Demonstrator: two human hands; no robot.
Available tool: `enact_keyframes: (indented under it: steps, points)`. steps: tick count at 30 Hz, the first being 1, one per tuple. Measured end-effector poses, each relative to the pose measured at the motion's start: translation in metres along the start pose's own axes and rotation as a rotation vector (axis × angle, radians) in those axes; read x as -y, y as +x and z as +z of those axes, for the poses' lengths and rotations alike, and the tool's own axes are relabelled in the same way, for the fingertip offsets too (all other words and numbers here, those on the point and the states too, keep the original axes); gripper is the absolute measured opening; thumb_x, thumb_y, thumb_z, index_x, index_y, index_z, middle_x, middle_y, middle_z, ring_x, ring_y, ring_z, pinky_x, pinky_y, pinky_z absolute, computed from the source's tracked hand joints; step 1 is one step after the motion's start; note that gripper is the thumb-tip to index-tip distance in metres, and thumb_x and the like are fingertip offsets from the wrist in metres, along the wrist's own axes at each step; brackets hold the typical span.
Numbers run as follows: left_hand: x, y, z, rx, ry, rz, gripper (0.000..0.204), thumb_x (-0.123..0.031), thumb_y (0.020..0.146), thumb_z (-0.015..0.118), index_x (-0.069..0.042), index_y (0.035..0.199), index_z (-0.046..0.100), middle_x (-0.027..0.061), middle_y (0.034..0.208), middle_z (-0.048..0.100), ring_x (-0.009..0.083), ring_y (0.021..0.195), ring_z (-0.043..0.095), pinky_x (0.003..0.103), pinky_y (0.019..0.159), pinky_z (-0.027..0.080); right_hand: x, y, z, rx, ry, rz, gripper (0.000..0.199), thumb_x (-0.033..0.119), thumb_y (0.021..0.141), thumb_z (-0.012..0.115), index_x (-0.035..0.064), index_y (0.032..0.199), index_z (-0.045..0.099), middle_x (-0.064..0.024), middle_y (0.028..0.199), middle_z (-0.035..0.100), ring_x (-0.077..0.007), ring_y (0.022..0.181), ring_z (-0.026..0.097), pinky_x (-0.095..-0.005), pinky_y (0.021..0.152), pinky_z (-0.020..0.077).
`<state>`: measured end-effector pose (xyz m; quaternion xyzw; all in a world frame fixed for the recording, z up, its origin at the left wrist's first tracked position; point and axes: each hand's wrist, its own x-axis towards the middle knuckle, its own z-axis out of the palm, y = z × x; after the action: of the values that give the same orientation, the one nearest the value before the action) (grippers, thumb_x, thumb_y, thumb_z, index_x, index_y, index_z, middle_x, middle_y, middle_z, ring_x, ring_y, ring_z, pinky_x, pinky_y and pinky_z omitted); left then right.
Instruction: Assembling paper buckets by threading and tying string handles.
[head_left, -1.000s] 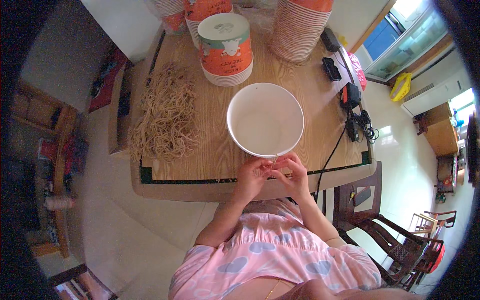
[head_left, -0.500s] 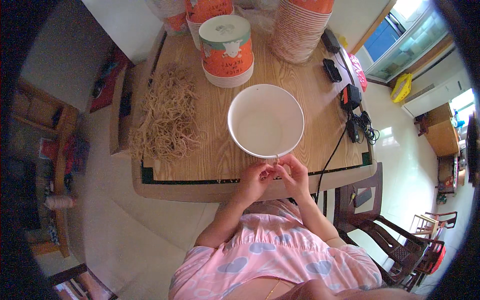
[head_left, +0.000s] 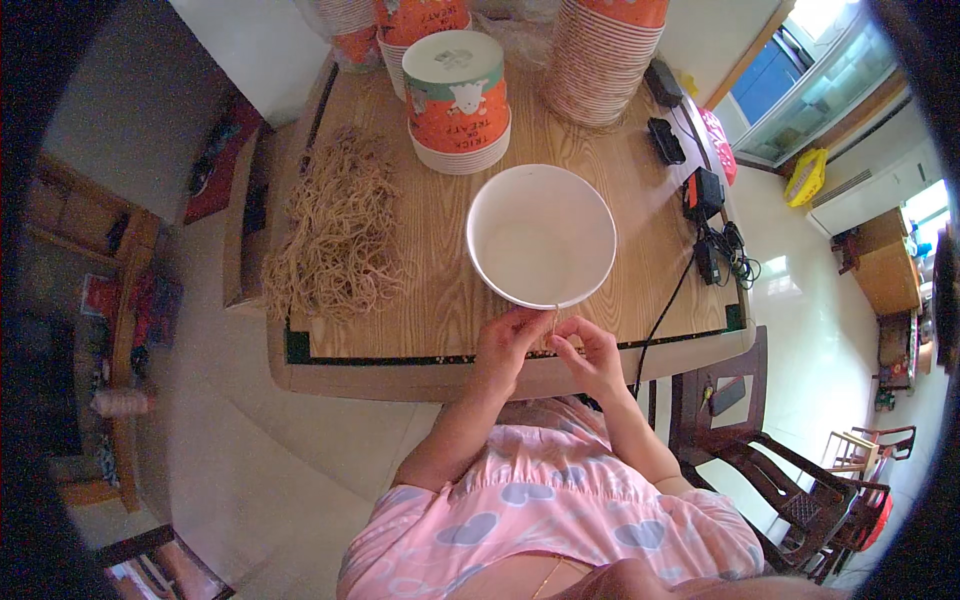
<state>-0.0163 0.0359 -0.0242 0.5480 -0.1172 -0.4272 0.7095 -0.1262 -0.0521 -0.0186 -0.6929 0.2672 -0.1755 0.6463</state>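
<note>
A white paper bucket [head_left: 540,235] stands mouth up near the table's front edge, its inside bare. A thin tan cord [head_left: 556,318] hangs over its near rim. My left hand [head_left: 506,342] has its fingers closed against the bucket's near wall, just beneath the rim and beside the cord; its fingertips are partly hidden. Just to the right, my right hand [head_left: 588,350] pinches the cord between thumb and forefinger, a little apart from the bucket. Left of the bucket lies a tangled heap of tan cords [head_left: 340,230].
Nested orange-and-green paper buckets [head_left: 460,110] stand upside down behind the white one. A tall bucket stack [head_left: 605,65] rises at the back right. Black adapters and cables [head_left: 708,225] lie along the right edge of the wooden table [head_left: 420,320]. A dark chair [head_left: 700,405] stands at right.
My right hand has drawn slightly away from the left, and more of the cord shows between them. My left fingers have moved up to the bucket's near wall. The bucket appears slightly farther right.
</note>
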Motion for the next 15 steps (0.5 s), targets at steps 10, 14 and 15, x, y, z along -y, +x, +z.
enact_keyframes:
  steps: [10, 14, 15]
  points:
    - [0.006, 0.001, -0.002, -0.003, -0.074, -0.042, 0.015, -0.017, 0.079, 0.063, -0.004, 0.086, 0.063, -0.0027, 0.071, 0.057, 0.0046, 0.062, 0.048, 0.02, 0.056, 0.039, -0.002, 0.001, 0.0, -0.102, 0.206, -0.003, 0.008, 0.001, 0.082, 0.055, -0.0019, 0.09, 0.055, -0.0025, 0.085, 0.057, -0.0079, 0.08, 0.052, -0.021, 0.072, 0.042]
    - [0.009, 0.001, -0.005, 0.024, -0.098, -0.052, 0.014, -0.017, 0.079, 0.063, -0.005, 0.085, 0.063, -0.0046, 0.067, 0.055, 0.0035, 0.057, 0.045, 0.019, 0.053, 0.037, 0.0, 0.002, -0.003, -0.198, 0.066, -0.124, 0.007, -0.002, 0.082, 0.054, -0.0018, 0.089, 0.055, -0.0028, 0.086, 0.056, -0.0087, 0.081, 0.051, -0.0222, 0.074, 0.041]
    - [0.008, 0.001, -0.005, 0.027, -0.096, -0.054, 0.014, -0.017, 0.079, 0.063, -0.005, 0.085, 0.063, -0.0046, 0.067, 0.055, 0.0035, 0.057, 0.045, 0.019, 0.053, 0.037, -0.002, 0.002, -0.004, -0.231, -0.001, -0.181, 0.008, -0.003, 0.08, 0.055, -0.0013, 0.088, 0.055, -0.003, 0.084, 0.056, -0.0095, 0.081, 0.051, -0.0227, 0.075, 0.0406]
